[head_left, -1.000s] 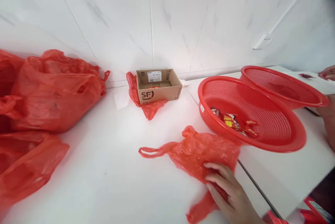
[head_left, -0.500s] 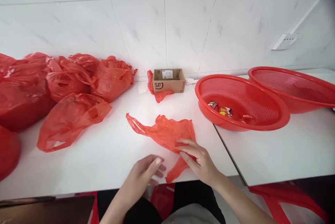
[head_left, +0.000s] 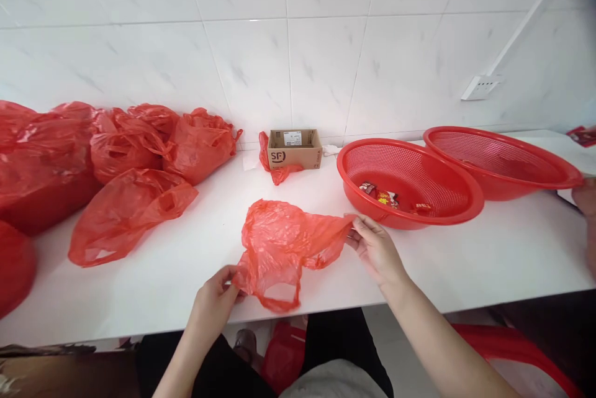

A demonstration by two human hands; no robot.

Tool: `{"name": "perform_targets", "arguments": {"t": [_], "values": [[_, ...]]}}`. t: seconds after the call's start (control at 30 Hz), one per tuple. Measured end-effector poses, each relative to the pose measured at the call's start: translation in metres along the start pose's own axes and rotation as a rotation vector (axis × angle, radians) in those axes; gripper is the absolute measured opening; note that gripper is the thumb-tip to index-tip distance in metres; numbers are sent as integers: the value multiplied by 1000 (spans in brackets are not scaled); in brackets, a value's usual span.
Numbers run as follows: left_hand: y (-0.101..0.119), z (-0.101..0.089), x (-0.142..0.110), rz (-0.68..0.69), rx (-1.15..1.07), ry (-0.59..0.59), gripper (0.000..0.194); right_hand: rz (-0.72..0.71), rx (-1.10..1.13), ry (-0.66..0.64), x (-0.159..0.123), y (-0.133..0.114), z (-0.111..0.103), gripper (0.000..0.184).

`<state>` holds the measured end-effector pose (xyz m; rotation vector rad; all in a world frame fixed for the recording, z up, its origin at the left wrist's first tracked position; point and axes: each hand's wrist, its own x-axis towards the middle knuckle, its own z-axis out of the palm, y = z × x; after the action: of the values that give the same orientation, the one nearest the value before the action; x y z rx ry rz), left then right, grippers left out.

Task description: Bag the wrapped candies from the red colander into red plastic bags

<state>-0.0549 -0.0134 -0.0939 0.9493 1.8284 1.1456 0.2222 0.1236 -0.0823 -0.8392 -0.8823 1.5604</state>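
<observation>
A thin red plastic bag (head_left: 279,236) is spread between my two hands above the white table (head_left: 186,298). My left hand (head_left: 216,298) pinches its lower left edge near the table's front. On the other side, my right hand (head_left: 376,246) grips the bag's right end between thumb and fingers, just below the near red basket (head_left: 410,184). One handle loop of the bag hangs toward me. A few small packaged items (head_left: 384,196) lie inside that basket.
Several red plastic bags (head_left: 135,212) crowd the left side. Against the tiled wall stands a small cardboard box (head_left: 295,149) with red plastic beside it. A second red basket (head_left: 507,159) is at the right, with another person's hand (head_left: 587,205) near its rim.
Both my hands have taken hold of the red bag and drawn it apart, my right hand moving right and up. Another person's hand has appeared at the right edge.
</observation>
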Motion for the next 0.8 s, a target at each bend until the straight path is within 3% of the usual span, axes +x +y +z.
{"name": "perform_targets", "arguments": {"t": [0.07, 0.13, 0.2, 0.23, 0.3, 0.37, 0.43, 0.5, 0.6, 0.67, 0.8], "values": [[7, 9, -10, 205, 172, 235, 59, 11, 19, -55, -3, 1, 15, 25], [16, 23, -21, 500, 339, 483, 81, -5, 34, -70, -7, 5, 32, 21], [22, 34, -27, 698, 441, 607, 82, -37, 7, -81, -9, 10, 45, 20], [23, 36, -28, 725, 471, 615, 72, -59, -38, -100, -9, 12, 49, 21], [24, 32, -23, 664, 448, 502, 41, -113, -199, -171, -8, 13, 50, 28], [23, 23, -15, 515, 301, 275, 23, -179, -439, -243, -7, 8, 45, 36], [25, 15, -8, 357, 54, 37, 22, -277, -691, -263, -11, -4, 40, 41], [31, 12, -6, 204, -211, -100, 27, -464, -878, -224, -22, -21, 40, 42], [44, 18, -10, 43, -529, -127, 30, -837, -990, -209, -51, -41, 56, 36], [50, 23, -14, -10, -645, -138, 30, -993, -1073, -327, -66, -42, 69, 34], [51, 24, -19, -117, -758, -237, 21, -1011, -1503, -546, -56, -25, 72, 31]]}}
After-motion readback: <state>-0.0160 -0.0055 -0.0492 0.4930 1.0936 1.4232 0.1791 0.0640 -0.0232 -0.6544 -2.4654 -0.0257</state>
